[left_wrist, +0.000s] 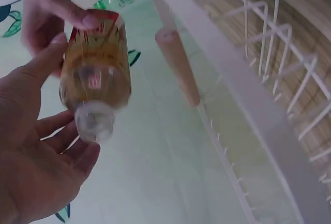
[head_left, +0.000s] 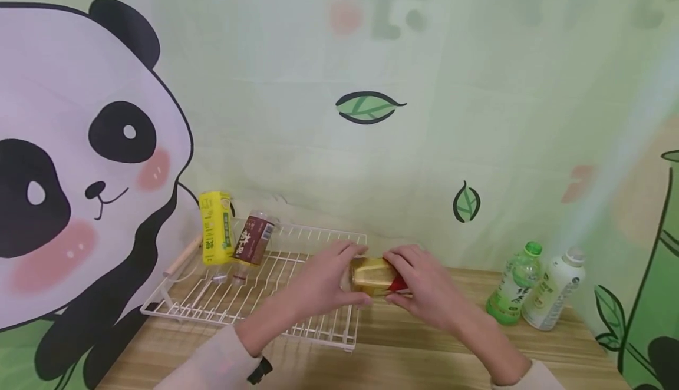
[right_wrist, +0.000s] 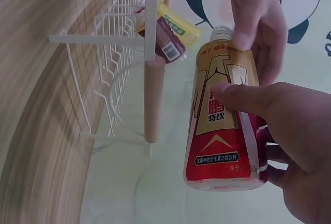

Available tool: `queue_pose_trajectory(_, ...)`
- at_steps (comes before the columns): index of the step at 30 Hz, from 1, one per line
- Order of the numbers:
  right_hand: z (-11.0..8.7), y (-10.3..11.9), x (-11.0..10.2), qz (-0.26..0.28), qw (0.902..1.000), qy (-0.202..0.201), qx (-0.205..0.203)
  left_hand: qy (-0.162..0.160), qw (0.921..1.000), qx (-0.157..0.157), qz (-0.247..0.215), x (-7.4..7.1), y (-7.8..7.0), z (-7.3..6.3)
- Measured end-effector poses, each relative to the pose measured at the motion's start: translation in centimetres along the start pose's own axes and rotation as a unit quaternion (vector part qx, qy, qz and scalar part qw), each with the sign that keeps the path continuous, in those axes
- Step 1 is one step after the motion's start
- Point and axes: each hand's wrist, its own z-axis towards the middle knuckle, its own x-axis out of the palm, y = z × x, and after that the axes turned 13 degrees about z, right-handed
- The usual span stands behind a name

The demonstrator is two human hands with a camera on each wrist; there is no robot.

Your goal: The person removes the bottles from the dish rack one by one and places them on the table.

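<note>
The tapered plastic bottle (head_left: 376, 276), gold and glossy red, is held near the white wire rack's (head_left: 347, 344) right end. The right hand's (head_left: 427, 284) fingers grip its base end; the left hand's (head_left: 326, 275) curl round its neck end. Yellow (head_left: 216, 228) and maroon (head_left: 254, 240) bottles tilt on the rack. Beneath spreads the wood-grained worktop (head_left: 414, 349); behind hangs smooth printed cloth (head_left: 297, 131).

Wood-grain table (head_left: 424, 366) under white wire rack (head_left: 349, 343), green-capped bottle (head_left: 513, 290), white bottle (head_left: 554, 290).
</note>
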Motion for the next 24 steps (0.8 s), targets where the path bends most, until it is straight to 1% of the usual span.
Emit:
queue_pose_trajectory(4,-0.3,-0.6,-0.7,0.000,0.9999,-0.010,0.006,-0.021,0.9976,-0.043,-0.051,-1.2,1.8,-0.4)
queue_pose_trajectory(8,-0.8,-1.4,-1.4,0.009,0.9991,-0.032,0.027,-0.059,0.9928,-0.086,-0.059,-2.2,4.3,-0.9)
queue_pose_trajectory(11,-1.4,-2.4,-1.6,0.023,0.9976,-0.056,0.035,-0.087,0.9870,-0.118,-0.065,-2.6,6.5,-1.4)
queue_pose_trajectory(15,-2.1,-3.7,-1.7,0.056,0.9939,-0.082,0.048,-0.116,0.9776,-0.161,-0.070,-2.4,9.2,-2.3)
queue_pose_trajectory(19,-2.8,-4.9,-1.6,0.085,0.9874,-0.109,0.076,-0.137,0.9692,-0.191,-0.072,-1.6,11.6,-3.1)
queue_pose_trajectory(22,-3.3,-5.7,-1.6,0.119,0.9790,-0.127,0.106,-0.150,0.9630,-0.211,-0.074,-0.9,13.1,-3.6)
queue_pose_trajectory(24,-3.7,-6.1,-1.6,0.151,0.9705,-0.135,0.131,-0.156,0.9573,-0.232,-0.074,-0.6,13.9,-3.8)
